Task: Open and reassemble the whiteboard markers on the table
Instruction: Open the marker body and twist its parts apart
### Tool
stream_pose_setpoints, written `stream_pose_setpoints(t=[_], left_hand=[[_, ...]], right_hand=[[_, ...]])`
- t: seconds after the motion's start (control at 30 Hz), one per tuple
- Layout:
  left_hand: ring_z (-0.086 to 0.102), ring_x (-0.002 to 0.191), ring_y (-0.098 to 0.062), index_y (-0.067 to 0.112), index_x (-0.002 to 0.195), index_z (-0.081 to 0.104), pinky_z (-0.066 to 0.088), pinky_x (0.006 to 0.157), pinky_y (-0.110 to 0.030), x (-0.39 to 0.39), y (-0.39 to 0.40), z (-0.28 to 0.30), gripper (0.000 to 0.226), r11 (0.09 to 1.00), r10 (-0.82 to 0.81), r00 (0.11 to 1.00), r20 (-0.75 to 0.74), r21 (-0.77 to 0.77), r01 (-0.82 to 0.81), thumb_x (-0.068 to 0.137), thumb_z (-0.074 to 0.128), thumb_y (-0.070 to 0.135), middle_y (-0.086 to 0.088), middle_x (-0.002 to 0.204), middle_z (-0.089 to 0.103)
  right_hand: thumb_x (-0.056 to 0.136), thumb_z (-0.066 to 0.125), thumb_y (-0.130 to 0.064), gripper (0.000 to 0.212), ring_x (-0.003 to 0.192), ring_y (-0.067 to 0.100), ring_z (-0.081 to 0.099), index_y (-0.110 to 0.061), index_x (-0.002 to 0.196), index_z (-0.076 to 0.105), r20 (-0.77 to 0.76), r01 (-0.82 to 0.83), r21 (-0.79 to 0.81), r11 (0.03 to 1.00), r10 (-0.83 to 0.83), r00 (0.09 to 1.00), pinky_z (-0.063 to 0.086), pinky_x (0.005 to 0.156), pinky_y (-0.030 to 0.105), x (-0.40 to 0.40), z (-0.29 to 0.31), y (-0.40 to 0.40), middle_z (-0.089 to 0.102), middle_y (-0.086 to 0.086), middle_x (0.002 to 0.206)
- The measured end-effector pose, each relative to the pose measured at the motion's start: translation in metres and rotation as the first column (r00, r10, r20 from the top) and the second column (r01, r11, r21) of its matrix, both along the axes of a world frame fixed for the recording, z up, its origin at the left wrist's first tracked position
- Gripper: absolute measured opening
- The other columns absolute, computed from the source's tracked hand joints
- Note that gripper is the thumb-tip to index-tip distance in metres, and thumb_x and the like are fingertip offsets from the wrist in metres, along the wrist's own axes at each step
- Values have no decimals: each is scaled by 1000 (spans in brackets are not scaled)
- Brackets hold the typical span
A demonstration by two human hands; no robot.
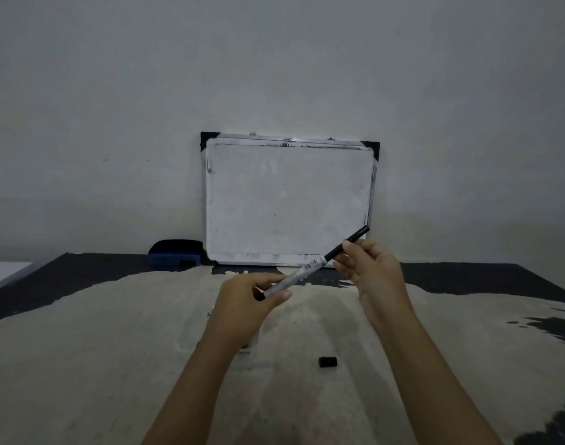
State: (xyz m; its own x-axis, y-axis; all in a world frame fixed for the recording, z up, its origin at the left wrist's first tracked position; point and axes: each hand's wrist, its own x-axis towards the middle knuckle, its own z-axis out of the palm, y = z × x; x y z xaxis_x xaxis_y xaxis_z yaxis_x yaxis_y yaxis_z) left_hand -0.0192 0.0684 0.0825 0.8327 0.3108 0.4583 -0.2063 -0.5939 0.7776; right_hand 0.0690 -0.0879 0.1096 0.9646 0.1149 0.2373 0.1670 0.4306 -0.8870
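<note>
The whiteboard marker (302,272) is up in the air above the desk (114,332). Your left hand (252,303) squeezes its white body. Your right hand (367,268) pinches the black ink stick. Next, slide it straight.

A white marker barrel (302,273) with black ink rod (350,243) protruding slants upward; small black cap (328,361) lies on the table.

— What does the person wear on the arms?
— No sleeves reach into view; both forearms are bare to the bottom edge.
— And the left hand (242,303) and right hand (369,268)?
— Bare as well.
</note>
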Motion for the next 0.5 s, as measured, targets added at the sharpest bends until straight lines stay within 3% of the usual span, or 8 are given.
stream_pose_setpoints(t=[0.03,0.2,0.37,0.5], left_hand=[[53,61,18,22,103,70,42,57,0,0,0,1,25,1000,-8,1000,1,-4,8,77,70,19,21,71,60],[54,60,16,23,100,70,41,54,0,-1,-3,3,24,999,-35,999,9,-10,35,77,70,19,22,69,61],[56,58,12,24,98,72,44,54,-4,2,-1,0,22,998,-5,999,35,-59,7,77,71,21,21,70,64],[56,61,13,24,100,71,46,56,-4,4,1,-3,22,998,12,1000,25,-61,-11,77,70,21,19,74,66]], right_hand=[[87,60,-5,3,60,11,65,-8,88,59,28,15,-30,999,-14,1000,57,62,19,-2,0,1,68,-3,62],[87,60,-4,37,64,8,69,-21,116,45,187,123,-178,976,-89,978,54,59,14,-11,-2,2,71,9,81],[86,61,-5,17,69,5,70,-8,102,63,272,138,-277,951,-61,960,58,66,17,-10,-6,4,71,11,84],[86,61,-5,10,68,4,68,-8,90,70,207,18,-283,959,43,977,56,65,15,-6,-10,2,71,7,81]])
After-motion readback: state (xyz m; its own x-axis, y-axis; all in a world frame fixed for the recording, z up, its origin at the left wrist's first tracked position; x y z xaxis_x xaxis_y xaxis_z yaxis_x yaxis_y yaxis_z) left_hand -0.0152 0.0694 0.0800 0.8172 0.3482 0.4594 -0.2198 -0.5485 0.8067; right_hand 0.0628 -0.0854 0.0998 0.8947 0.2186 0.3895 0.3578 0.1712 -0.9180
